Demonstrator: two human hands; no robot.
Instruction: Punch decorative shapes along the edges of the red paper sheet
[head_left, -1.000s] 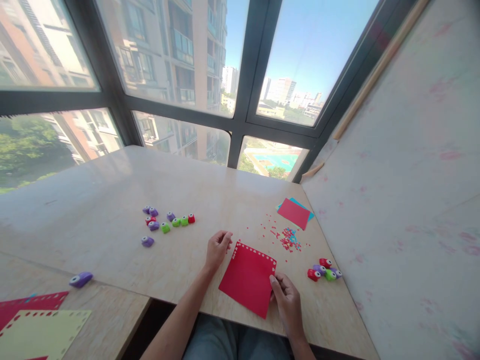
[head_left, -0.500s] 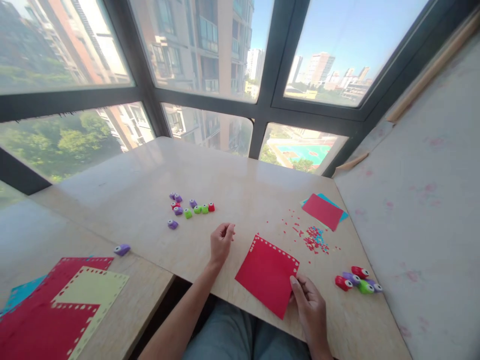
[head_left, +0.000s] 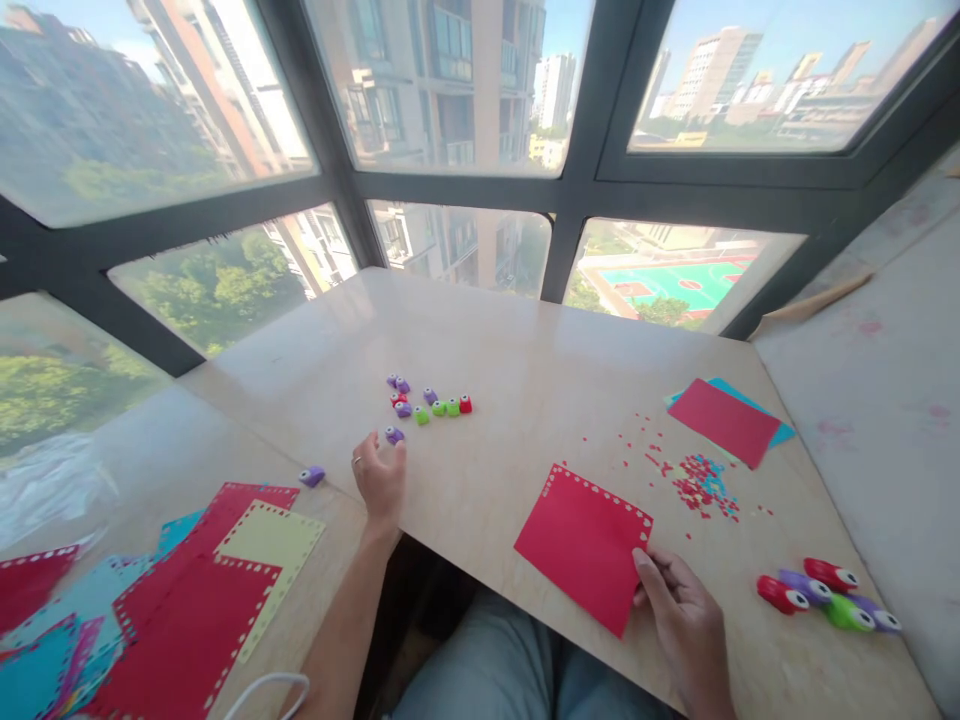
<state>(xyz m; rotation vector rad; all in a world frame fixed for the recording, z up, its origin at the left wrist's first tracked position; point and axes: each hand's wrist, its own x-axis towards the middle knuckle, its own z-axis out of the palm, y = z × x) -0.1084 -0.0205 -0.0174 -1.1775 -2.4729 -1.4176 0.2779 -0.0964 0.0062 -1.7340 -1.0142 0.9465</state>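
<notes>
Since the earlier frame, I noted that the left hand had left the red sheet's far corner and travelled out to the left, and the view had swung left, bringing more of the side stack into frame.

Largest first: the table carried all items. On the lower table at left lay a pile of punched sheets, red, yellow and blue, overlapping. No containers were in view.

The red sheet lay flat near the table's near edge, its punched border along the far and left sides. The right hand pinned its near right corner, thumb on top, fingers closed lightly on the paper.

A red sheet over a blue one lay far right, with punched scraps between it and the held sheet. Four punches sat well right of the right hand.

The left hand was open, fingers loosely curled, holding nothing. A single purple punch lay just beyond its fingertips, nearly touching; a cluster of punches stood farther on. The left hand was plainly the nearer.
</notes>
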